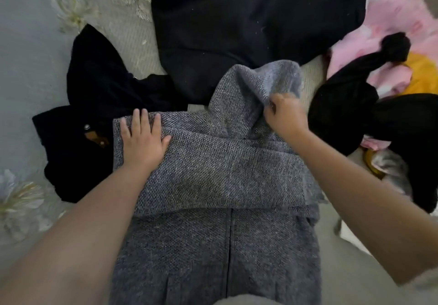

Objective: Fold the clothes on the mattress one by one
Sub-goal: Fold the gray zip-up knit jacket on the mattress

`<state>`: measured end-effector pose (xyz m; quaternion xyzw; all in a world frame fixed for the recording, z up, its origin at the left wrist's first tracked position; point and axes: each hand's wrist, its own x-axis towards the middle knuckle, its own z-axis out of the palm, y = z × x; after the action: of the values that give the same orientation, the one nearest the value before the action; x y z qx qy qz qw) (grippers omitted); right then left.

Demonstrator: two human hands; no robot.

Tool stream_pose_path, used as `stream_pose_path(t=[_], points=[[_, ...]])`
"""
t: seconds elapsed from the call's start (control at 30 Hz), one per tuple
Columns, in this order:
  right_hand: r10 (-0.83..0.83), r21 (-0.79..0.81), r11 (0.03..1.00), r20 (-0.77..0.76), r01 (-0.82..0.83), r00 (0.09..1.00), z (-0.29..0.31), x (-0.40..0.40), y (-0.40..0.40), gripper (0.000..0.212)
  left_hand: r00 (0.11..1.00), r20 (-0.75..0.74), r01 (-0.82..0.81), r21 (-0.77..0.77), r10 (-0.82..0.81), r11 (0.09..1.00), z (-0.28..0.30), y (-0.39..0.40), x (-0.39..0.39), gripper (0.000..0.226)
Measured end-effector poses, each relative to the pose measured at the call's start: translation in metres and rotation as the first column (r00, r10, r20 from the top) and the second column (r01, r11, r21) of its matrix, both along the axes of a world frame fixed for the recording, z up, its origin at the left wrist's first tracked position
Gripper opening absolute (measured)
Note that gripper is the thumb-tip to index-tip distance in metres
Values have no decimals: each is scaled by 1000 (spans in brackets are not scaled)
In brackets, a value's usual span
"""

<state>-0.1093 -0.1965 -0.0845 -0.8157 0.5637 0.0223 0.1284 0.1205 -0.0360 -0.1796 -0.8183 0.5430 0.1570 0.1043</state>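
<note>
Mid-fold on grey knit hoodie, spread on mattress among dark clothes. Left hand flat, pinning sleeves; right hand pinching hood. Next, I reckon: tuck hood down, halve body.

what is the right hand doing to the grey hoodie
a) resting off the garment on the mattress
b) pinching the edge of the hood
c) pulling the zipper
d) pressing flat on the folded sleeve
b: the right hand has its fingers curled on the edge of the hood of the grey hoodie, raising the fabric, while the left hand lies flat on the folded part.
</note>
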Motion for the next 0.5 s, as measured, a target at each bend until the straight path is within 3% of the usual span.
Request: stream_pose_path(t=[0.17,0.23,0.3,0.4,0.43,0.5], points=[[201,-31,980,222,-199,954,4,-16,119,7,997,-67,-27,25,29,999,17,-1,-2,63],[301,-37,953,240,-301,923,-1,-24,161,12,979,-198,-73,-108,51,991,31,3,-12,60],[372,83,916,185,-391,910,-13,-32,199,21,919,-393,-157,-273,39,949,48,12,-34,55],[351,420,843,42,-335,936,-31,-56,239,41,800,-587,-336,-270,122,902,71,33,-72,51],[292,469,837,51,-281,955,-33,-65,246,41,747,-635,-404,-198,197,893,75,40,-84,52],[1,406,911,183,-76,983,-29,-81,249,32,596,-697,-519,44,399,854,80,46,-105,51]])
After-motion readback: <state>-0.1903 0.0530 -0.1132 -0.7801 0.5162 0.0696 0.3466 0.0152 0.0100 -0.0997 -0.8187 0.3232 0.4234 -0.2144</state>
